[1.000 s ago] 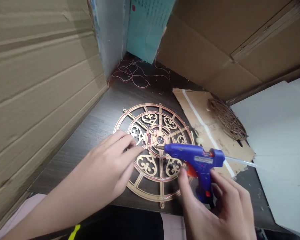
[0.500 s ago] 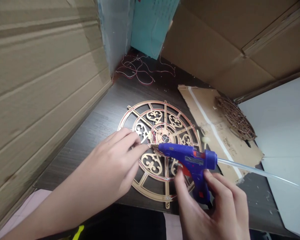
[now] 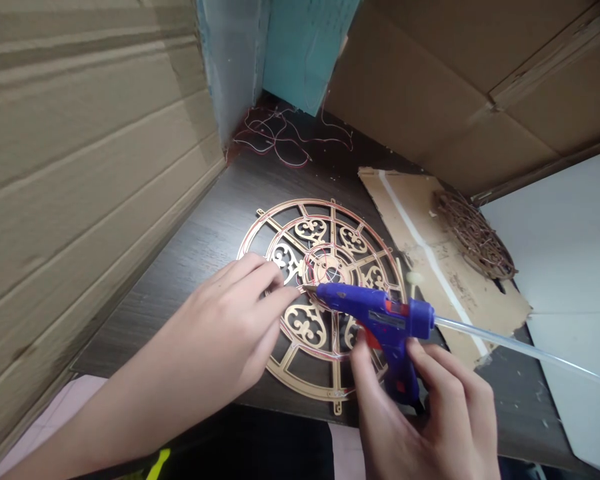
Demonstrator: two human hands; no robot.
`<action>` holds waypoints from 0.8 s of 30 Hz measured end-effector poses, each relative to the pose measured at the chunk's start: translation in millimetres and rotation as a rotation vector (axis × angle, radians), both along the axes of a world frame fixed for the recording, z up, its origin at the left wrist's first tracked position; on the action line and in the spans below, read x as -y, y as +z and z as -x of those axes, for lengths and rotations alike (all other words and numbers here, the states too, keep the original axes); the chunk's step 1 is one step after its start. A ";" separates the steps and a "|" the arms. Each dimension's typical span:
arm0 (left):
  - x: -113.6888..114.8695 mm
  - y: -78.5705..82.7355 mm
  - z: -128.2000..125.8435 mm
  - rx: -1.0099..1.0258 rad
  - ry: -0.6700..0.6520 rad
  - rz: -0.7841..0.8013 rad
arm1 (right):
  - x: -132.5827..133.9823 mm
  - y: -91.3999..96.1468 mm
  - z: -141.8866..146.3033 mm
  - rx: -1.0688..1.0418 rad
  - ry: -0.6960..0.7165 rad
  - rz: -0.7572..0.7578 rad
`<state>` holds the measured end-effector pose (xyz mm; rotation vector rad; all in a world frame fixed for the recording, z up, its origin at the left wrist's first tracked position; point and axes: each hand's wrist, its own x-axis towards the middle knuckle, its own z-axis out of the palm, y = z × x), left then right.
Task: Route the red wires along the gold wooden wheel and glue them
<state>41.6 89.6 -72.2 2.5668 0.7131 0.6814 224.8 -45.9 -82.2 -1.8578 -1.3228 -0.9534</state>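
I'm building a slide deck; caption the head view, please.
Right hand holds a blue glue gun over a round openwork frame, left hand by the nozzle.

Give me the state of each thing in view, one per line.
Gun: held, nozzle beside the left grip.
Trigger: whether squeezed, unclear.
Glue stick: loaded, jutting from the gun's rear.
Left grip: curled; anything held is hidden.
Right grip: closed on the gun.
Wheel: flat, wired, partly covered.
Loose wires: tangled.
Cardboard sheet: flat, white-striped.
Disc: overlapping the cardboard sheet.

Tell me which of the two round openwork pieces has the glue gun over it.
The pale wooden wheel, lying directly on the dark table; the dark brown piece lies farther right, on cardboard.
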 end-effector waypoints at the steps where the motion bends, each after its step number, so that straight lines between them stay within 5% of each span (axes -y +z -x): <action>1: -0.1 0.1 0.2 -0.003 0.001 -0.001 | 0.4 0.1 0.4 -0.004 -0.002 -0.001; 24: 0.7 3.5 -0.1 -0.012 0.001 -0.031 | 9.8 -1.3 4.8 0.008 0.016 0.032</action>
